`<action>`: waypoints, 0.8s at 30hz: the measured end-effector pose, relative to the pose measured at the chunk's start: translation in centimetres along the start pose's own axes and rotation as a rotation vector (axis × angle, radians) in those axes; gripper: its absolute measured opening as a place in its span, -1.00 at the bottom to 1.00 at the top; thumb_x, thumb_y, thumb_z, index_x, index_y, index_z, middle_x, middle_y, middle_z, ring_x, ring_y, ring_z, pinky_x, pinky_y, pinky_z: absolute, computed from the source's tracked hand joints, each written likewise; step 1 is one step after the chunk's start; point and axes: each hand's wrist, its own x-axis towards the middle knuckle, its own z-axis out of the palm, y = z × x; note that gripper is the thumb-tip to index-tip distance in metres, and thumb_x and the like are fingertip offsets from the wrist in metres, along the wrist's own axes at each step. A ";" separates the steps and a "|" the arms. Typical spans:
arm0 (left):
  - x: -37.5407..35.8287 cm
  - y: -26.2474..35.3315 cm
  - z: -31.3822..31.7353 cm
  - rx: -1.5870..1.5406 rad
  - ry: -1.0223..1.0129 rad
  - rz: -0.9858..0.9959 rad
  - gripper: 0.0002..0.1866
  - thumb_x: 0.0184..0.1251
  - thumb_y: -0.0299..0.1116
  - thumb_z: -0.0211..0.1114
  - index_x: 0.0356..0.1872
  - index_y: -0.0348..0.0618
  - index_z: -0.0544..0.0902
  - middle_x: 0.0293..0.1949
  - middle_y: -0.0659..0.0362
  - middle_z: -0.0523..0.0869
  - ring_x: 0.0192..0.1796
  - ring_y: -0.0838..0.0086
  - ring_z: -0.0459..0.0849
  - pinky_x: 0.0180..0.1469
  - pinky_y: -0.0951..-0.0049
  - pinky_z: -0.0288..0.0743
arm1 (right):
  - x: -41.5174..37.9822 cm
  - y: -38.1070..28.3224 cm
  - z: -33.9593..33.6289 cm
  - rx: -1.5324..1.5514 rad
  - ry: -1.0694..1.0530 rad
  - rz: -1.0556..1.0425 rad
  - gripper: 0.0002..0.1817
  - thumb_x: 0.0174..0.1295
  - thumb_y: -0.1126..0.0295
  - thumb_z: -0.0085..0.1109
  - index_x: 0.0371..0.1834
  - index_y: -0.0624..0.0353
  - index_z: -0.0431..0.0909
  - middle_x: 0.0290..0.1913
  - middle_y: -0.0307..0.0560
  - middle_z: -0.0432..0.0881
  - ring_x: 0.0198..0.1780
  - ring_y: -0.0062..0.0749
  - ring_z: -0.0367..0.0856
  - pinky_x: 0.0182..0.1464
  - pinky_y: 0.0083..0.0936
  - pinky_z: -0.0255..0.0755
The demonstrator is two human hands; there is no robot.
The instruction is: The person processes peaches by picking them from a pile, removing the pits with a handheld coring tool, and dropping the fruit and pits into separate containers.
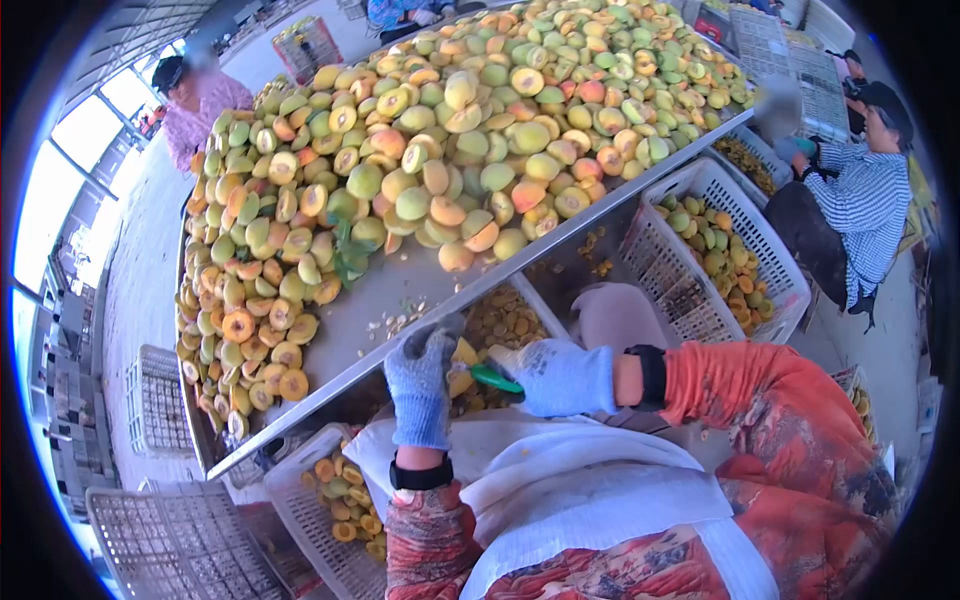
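1. And there was the left hand (420, 385), gloved and upright over the table's near edge, its fingers closed around a yellow piece of fruit (461, 366)!
2. In from the right came the right hand (568, 377), gloved too, fingers clenched about a green-handled tool (496, 378). The handle pointed at the fruit; its working end was too hidden to make out.
3. So the fruit sat right between the two hands, just beyond the white apron (600, 480), with a container of cut yellow pieces (505, 320) below and beyond it.
4. Now to the metal table (400, 280): what a heap! Green, yellow and orange fruit (460, 150) covered much of it, many pieces halved, some showing brown centres. A green leafy sprig (350, 255) lay against the pile, and pale bits were scattered near the rim, close to the left hand.
5. Down at the left, a pale crate (295, 500) held more cut fruit, with a large slatted crate (175, 545) tilted near it. Over on the right, a white crate (790, 305) was loaded with green and orange fruit.
6. And company all round! A person in a checked shirt (868, 215) sat at the right, a person in pink (190, 130) was at the table's far left, and a blue patterned sleeve (390, 12) showed at the top.
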 end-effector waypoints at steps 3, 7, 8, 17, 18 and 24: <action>1.1 -2.1 0.6 0.066 -0.092 0.168 -0.82 0.08 -0.52 0.14 -0.31 -0.35 0.64 -0.38 0.14 0.67 -0.37 0.54 0.58 -0.34 0.61 0.44 | 0.6 1.9 1.9 0.093 -0.008 -0.020 -0.56 -0.09 0.34 0.09 -0.11 0.29 0.31 -0.48 0.16 0.55 -0.51 -0.02 0.55 -0.48 -0.21 0.39; 3.1 -2.9 0.1 0.120 -0.167 0.081 -0.81 0.09 -0.47 0.14 -0.35 -0.38 0.63 -0.47 0.14 0.66 -0.43 0.53 0.56 -0.34 0.61 0.43 | -0.6 -0.7 -1.4 0.753 -0.140 0.055 -0.71 -0.14 0.43 0.12 -0.33 0.18 0.28 -0.62 -0.11 0.42 -0.67 -0.37 0.46 -0.66 -0.41 0.30; 2.7 -1.3 0.8 0.057 -0.151 0.076 -0.79 0.11 -0.45 0.15 -0.29 -0.38 0.61 -0.46 0.15 0.65 -0.42 0.52 0.56 -0.32 0.60 0.43 | -0.1 0.1 -0.5 0.736 -0.099 0.062 -0.71 -0.14 0.43 0.12 -0.33 0.18 0.28 -0.62 -0.11 0.42 -0.67 -0.37 0.46 -0.66 -0.41 0.30; 0.2 -0.1 2.8 0.131 -0.075 0.087 -0.68 0.29 -0.27 -0.02 -0.16 -0.30 0.58 -0.19 0.09 0.62 -0.15 0.41 0.54 -0.08 0.43 0.40 | -0.5 1.4 3.0 0.385 0.136 0.092 -0.71 -0.12 0.44 0.12 -0.26 0.27 0.46 -0.50 0.06 0.57 -0.44 -0.21 0.58 -0.43 -0.36 0.42; 0.5 0.1 2.5 0.133 -0.139 0.073 -0.68 0.29 -0.28 -0.04 -0.18 -0.30 0.59 -0.21 0.09 0.63 -0.21 0.43 0.55 -0.13 0.44 0.42 | -0.4 1.1 2.9 0.283 0.119 0.104 -0.71 -0.11 0.45 0.12 -0.25 0.25 0.45 -0.50 0.06 0.57 -0.44 -0.21 0.58 -0.44 -0.36 0.41; -0.5 3.3 2.9 0.133 -0.100 0.077 -0.69 0.25 -0.31 -0.02 -0.17 -0.28 0.59 -0.29 0.10 0.64 -0.31 0.44 0.56 -0.26 0.45 0.45 | 0.6 1.5 3.7 0.980 -0.037 0.010 -0.89 -0.11 0.49 0.14 -0.48 0.13 0.45 -0.71 -0.23 0.42 -0.66 -0.43 0.43 -0.63 -0.48 0.28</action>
